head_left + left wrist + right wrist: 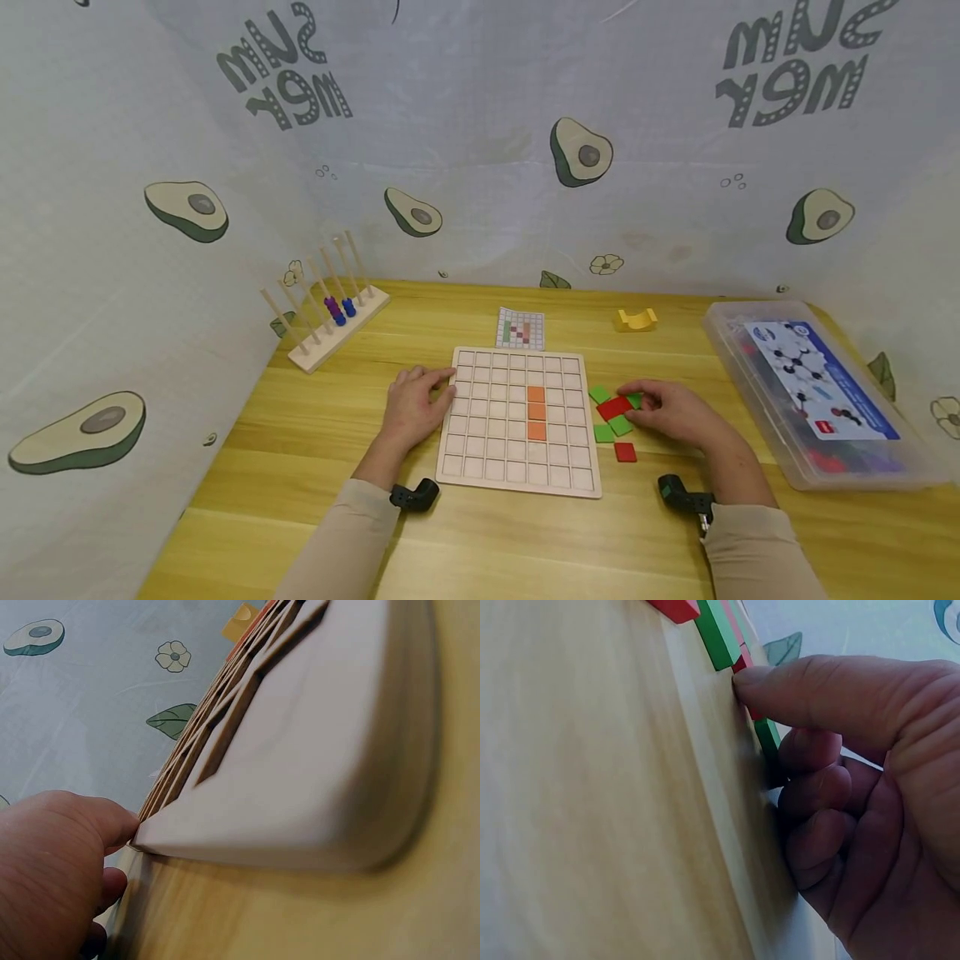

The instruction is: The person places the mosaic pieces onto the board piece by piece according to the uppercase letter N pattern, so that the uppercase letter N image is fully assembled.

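Note:
A square wooden grid board (517,475) lies on the table, with three orange tiles (537,412) in one column of its cells. At its left edge, my left hand (415,406) rests with relaxed fingers, the fingertips touching the rim; the left wrist view shows this contact at the board's side (247,851). Beside the board's right edge, my right hand (671,408) pinches at a red tile (613,407) among several green tiles (603,433). In the right wrist view its thumb (795,690) touches the red tile's edge, and the other fingers are curled under.
A patterned grid card (521,329) lies behind the board. Back left stands a wooden peg rack (341,333) with purple and blue beads. A yellow curved block (636,320) sits at the back, and a clear plastic case (817,400) at the right. Another red tile (626,452) lies nearer.

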The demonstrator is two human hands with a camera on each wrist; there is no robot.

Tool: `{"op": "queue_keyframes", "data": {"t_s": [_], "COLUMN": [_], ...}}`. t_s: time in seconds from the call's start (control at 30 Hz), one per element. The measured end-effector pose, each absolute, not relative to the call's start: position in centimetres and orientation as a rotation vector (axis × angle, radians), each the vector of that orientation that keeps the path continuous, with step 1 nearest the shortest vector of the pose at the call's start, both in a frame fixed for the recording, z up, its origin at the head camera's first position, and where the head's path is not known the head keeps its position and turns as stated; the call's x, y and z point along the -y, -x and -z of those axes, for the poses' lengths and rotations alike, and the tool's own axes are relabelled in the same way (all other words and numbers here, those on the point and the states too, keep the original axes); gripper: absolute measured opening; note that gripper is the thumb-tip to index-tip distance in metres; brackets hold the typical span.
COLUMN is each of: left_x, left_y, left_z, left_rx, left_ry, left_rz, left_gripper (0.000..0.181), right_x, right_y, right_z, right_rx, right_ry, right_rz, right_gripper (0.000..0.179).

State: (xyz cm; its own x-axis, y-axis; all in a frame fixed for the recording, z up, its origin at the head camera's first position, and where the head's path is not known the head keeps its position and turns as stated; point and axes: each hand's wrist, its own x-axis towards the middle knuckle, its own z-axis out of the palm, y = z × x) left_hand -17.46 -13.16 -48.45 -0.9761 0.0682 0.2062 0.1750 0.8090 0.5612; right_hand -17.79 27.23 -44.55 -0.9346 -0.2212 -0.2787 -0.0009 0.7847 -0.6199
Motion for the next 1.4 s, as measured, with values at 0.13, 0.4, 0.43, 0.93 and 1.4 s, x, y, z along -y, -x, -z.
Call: {"op": "queue_keyframes", "data": {"t_s": [0.13, 0.4, 0.43, 0.93, 1.4], "left_x": [13.2, 13.1, 13.1, 13.2, 13.1], "left_y": [17.5, 17.4, 17.4, 17.5, 17.4], "left_z": [48.5, 48.3, 48.3, 48.5, 48.5], "left_rx": [2.815, 2.806, 2.805, 2.824, 2.805], "left_ry": [0.191, 0.188, 0.189, 0.18, 0.187], "left_rz": [0.887, 0.927, 0.928, 0.93, 0.928], "left_gripper": [0.033, 0.033, 0.033, 0.033, 0.033], "right_x": [-27.2, -27.4, -27.4, -26.5, -23.6], "right_y": [17.9, 17.9, 17.8, 17.4, 16.5], "right_z": [44.6, 44.7, 44.6, 43.6, 42.1], "right_rx": [-2.65, -2.695, -2.701, -2.747, -2.698], "right_ry": [0.165, 0.169, 0.169, 0.177, 0.295], "right_rz": [0.903, 0.869, 0.871, 0.866, 0.917], "right_gripper": [0.035, 0.032, 0.032, 0.035, 0.024]}}
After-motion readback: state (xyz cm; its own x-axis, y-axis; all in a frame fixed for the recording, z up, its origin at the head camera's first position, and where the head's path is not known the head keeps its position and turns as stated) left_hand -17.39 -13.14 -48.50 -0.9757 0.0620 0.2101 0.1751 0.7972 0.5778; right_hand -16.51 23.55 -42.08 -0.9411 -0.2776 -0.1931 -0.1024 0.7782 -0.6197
